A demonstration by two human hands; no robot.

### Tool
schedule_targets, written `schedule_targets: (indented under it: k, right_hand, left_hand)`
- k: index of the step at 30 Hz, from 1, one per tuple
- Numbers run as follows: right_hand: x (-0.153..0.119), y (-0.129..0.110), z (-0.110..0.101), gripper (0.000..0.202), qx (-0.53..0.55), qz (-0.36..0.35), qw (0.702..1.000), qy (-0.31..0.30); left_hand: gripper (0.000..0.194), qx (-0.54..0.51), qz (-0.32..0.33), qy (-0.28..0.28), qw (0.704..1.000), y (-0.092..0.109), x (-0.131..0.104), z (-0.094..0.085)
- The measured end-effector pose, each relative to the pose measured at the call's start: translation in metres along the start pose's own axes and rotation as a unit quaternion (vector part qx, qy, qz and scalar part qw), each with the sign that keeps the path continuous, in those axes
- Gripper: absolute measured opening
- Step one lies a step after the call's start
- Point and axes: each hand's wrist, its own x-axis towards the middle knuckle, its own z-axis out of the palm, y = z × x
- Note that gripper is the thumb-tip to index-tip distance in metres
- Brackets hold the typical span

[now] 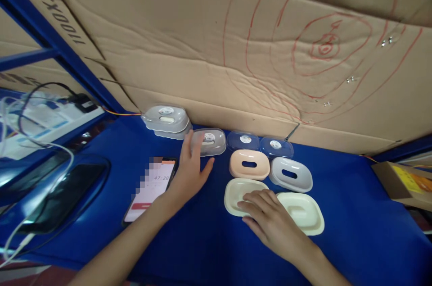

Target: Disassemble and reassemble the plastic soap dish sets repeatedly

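My left hand has its fingers spread. The fingertips are at the left end of a grey soap dish with a clear lid; whether they touch it I cannot tell. My right hand hovers over or rests on the right side of a cream soap dish, its fingers loosely bent and thumb apart. That hand partly covers a second cream piece. Behind these sit a peach slotted tray and a pale grey slotted tray. Two clear lids with round stickers, a left lid and a right lid, lie farther back.
Stacked clear lids stand at the back left against a cardboard wall with red drawn rings. A phone showing a timer lies beside my left forearm. A dark device with cables is at left, a cardboard box at right.
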Motion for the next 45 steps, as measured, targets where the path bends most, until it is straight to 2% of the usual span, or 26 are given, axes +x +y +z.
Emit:
schedule_targets:
  k: [1,3,4,6,8,10,13,17,20,23,27,30,36,40,43,45]
  right_hand:
    - [0.000,0.000,-0.001,0.030,0.006,0.000,1.000,0.000]
    - [0.001,0.002,-0.003,0.028,0.021,-0.002,1.000,-0.001]
    - [0.002,0.003,-0.004,0.027,0.029,-0.005,1.000,0.003]
    - [0.002,0.006,-0.006,0.025,0.033,-0.007,0.999,0.021]
    - [0.001,0.012,-0.007,0.030,0.016,0.008,0.999,0.051]
    - [0.001,0.020,-0.006,0.040,-0.021,0.043,0.996,0.079]
    - [0.002,0.032,-0.001,0.045,-0.080,0.089,0.988,0.093]
    - [0.003,0.042,0.004,0.036,-0.104,0.097,0.983,0.112]
    - [0.001,0.044,0.002,0.025,-0.072,0.103,0.978,0.166]
    - [-0.001,0.044,-0.002,0.019,-0.044,0.125,0.971,0.200]
    - [0.002,0.043,0.000,0.029,-0.084,0.140,0.976,0.144]
    - [0.003,0.044,0.004,0.032,-0.097,0.138,0.978,0.122]
    - [0.001,0.049,0.007,0.034,-0.128,0.151,0.968,0.152]
    - [-0.001,0.048,0.001,0.037,-0.079,0.163,0.960,0.213]
    - [-0.002,0.037,-0.008,0.040,-0.026,0.109,0.965,0.238]
    - [-0.002,0.027,-0.011,0.043,-0.004,0.063,0.973,0.223]
  left_hand:
    - [0.064,0.029,0.042,-0.020,0.999,0.008,-0.006,-0.001]
    - [0.059,0.042,0.108,-0.123,0.986,0.021,-0.018,-0.002]
    - [0.062,0.036,0.131,-0.186,0.973,0.026,-0.024,-0.001]
    - [0.076,0.040,0.162,-0.273,0.948,0.032,-0.034,0.001]
    - [0.085,0.065,0.182,-0.321,0.927,0.033,-0.040,0.005]
    - [0.080,0.096,0.193,-0.342,0.915,0.033,-0.043,0.009]
    - [0.065,0.114,0.192,-0.344,0.912,0.034,-0.044,0.011]
    - [0.042,0.073,0.163,-0.334,0.926,0.037,-0.045,0.009]
    - [0.054,-0.028,0.083,-0.337,0.937,0.038,-0.045,0.007]
    - [0.066,-0.138,0.010,-0.321,0.937,0.035,-0.042,0.006]
    - [0.072,-0.222,-0.034,-0.302,0.927,0.027,-0.039,0.009]
    - [0.079,-0.297,-0.111,-0.302,0.899,0.024,-0.039,0.013]
    - [0.109,-0.453,-0.302,-0.318,0.777,0.032,-0.035,0.013]
    - [0.107,-0.480,-0.349,-0.286,0.752,0.035,-0.034,0.013]
    - [0.102,-0.506,-0.370,-0.239,0.741,0.034,-0.033,0.015]
    - [0.094,-0.531,-0.396,-0.202,0.721,0.034,-0.031,0.015]
